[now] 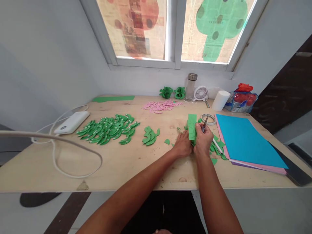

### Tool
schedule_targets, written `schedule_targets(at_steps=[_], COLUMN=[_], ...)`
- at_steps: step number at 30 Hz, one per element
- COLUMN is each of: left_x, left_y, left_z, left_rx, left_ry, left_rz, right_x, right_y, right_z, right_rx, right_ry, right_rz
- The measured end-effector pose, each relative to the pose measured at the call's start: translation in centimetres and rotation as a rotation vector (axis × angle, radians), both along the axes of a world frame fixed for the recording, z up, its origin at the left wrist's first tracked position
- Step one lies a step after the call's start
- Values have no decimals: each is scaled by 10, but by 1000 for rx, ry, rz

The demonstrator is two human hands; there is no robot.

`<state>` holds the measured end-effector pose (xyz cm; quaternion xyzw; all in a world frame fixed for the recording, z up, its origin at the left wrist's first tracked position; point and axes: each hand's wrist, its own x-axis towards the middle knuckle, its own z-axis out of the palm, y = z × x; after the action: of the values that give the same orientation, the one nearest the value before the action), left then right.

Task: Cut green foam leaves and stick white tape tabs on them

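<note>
My right hand (203,138) is closed around dark-bladed scissors (205,123), their points upward. The same hand pinches an upright green strip (192,126) with curved outlines drawn on it. My left hand (182,145) lies low on the table, fingers stretched out over green scraps and partly hidden behind the strip. Around both hands are more green offcuts (214,148) and a white pen-like stick (217,146). To the left sit a small stack of curved green cutouts (149,136) and a larger heap of green cutouts (109,128) with white spots.
Pink cutouts (161,106) lie toward the window. Behind them stand green paper shapes (166,92), a glass bottle (190,87) and a small fan (201,93). A tape roll (208,119) and blue sheets (246,139) are at right; a power bank (72,123) with a looping cable is at left.
</note>
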<state>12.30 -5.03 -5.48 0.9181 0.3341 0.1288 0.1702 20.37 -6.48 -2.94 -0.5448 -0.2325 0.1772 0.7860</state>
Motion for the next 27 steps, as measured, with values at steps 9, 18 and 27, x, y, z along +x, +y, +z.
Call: schedule_targets(at_steps=[9, 18, 27], left_x=[-79, -87, -102], left_y=[6, 37, 36], left_z=[14, 28, 37], left_rx=[47, -33, -82], left_ry=[-21, 288, 325], left_rz=[131, 106, 30], right_x=[-3, -1, 1], right_y=[-1, -2, 0], right_z=[2, 1, -4], right_rx=[5, 1, -10], right_ry=[2, 10, 8], right_rz=[9, 8, 12])
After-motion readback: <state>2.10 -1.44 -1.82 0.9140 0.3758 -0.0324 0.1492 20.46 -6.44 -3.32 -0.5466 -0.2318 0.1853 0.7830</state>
